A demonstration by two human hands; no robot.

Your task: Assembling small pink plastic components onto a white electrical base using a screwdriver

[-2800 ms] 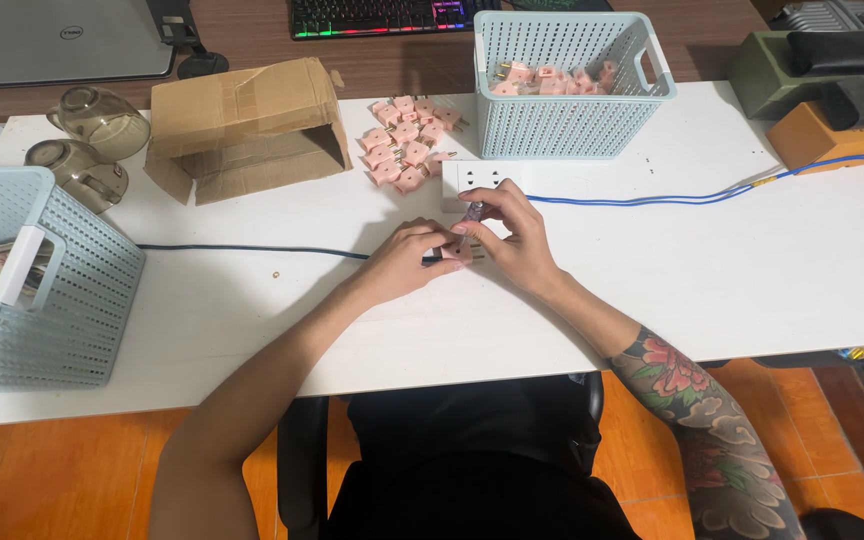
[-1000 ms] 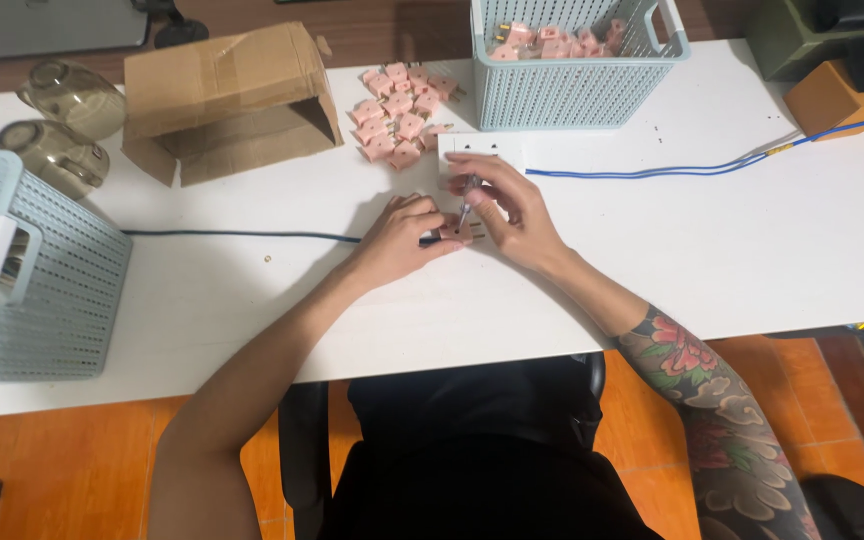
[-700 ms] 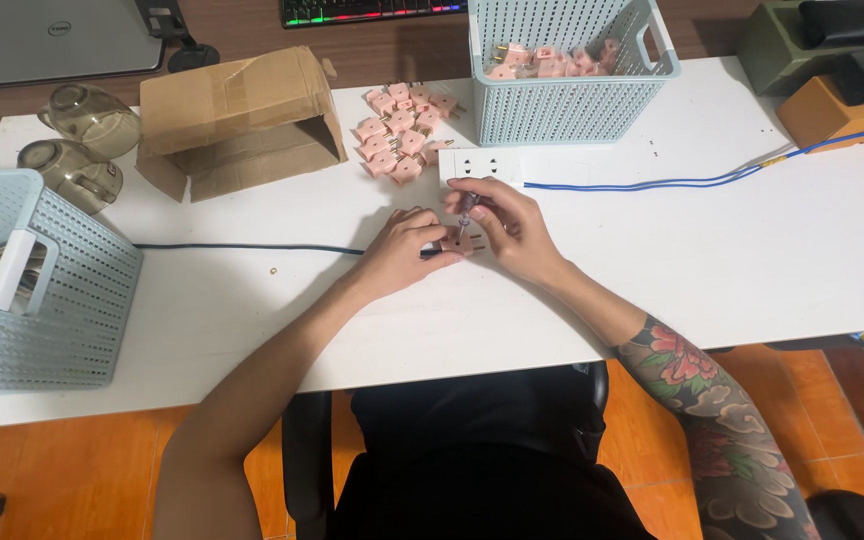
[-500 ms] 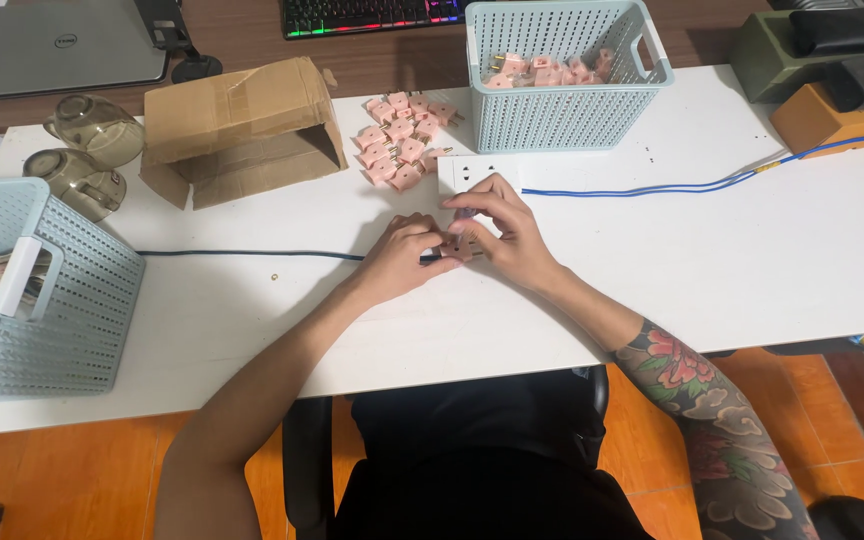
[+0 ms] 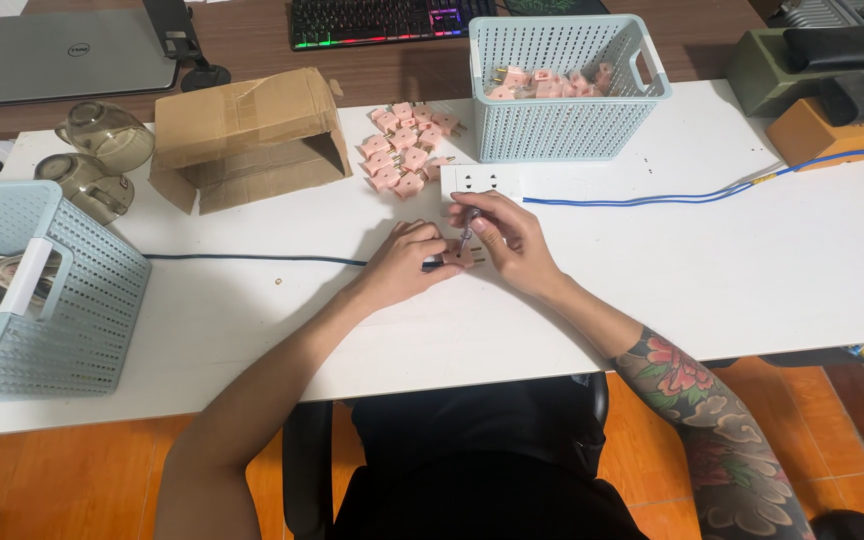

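Note:
My left hand (image 5: 407, 262) rests on the white table (image 5: 732, 270) and pins a small pink plug adapter (image 5: 464, 257) by its edge. My right hand (image 5: 507, 240) grips a small screwdriver (image 5: 468, 228), its tip pointing down onto the adapter. A white socket block (image 5: 480, 181) lies just beyond my fingers. A pile of several pink adapters (image 5: 405, 150) sits behind it. More pink adapters lie inside the light blue basket (image 5: 562, 120) at the back.
An open cardboard box (image 5: 247, 135) stands at the back left, beside two glass bowls (image 5: 92, 155). A second blue basket (image 5: 47, 290) sits at the left edge. Blue cables (image 5: 692, 195) cross the table. A laptop (image 5: 72, 55) and a keyboard (image 5: 382, 18) lie behind.
The camera view shifted slightly. Both hands have stayed together over the adapter, with only small finger movements.

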